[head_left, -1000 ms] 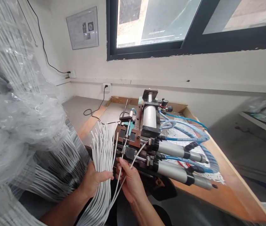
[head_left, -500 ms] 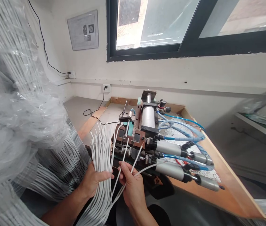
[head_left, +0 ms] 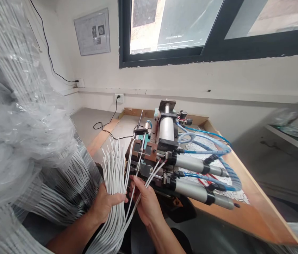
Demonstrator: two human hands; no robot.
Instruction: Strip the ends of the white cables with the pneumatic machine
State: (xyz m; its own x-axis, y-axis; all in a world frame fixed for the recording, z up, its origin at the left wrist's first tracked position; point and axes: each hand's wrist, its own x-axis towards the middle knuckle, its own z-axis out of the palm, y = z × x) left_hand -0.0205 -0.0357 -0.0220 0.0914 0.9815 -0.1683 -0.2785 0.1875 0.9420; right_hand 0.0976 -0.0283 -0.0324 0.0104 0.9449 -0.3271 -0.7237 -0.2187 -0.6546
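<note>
A thick bundle of white cables (head_left: 114, 173) stands upright in my left hand (head_left: 105, 204), the thumb wrapped across its front. My right hand (head_left: 146, 201) is closed just to the right, in front of a pneumatic machine (head_left: 149, 151). Its thumb and finger pinch a white cable (head_left: 137, 169) whose upper end reaches the machine's brown block. Two more white cables (head_left: 153, 174) run through the same hand and slant up to the right. Reddish tips show at their ends. Part of my right fingers is hidden behind the thumb and cables.
Silver cylinders (head_left: 191, 190) with blue hoses (head_left: 207, 151) extend to the right over a wooden-edged tray (head_left: 265, 211) with white scraps. Plastic-wrapped cable bundles (head_left: 27, 141) hang at the left. A black cord (head_left: 106, 128) runs to a wall socket. A shelf (head_left: 294, 141) is at the right.
My right hand has shifted slightly left and up. The two right-hand cables now lie close together with reddish tips showing. The cylinders' right end pieces have moved left, towards the cylinder bodies.
</note>
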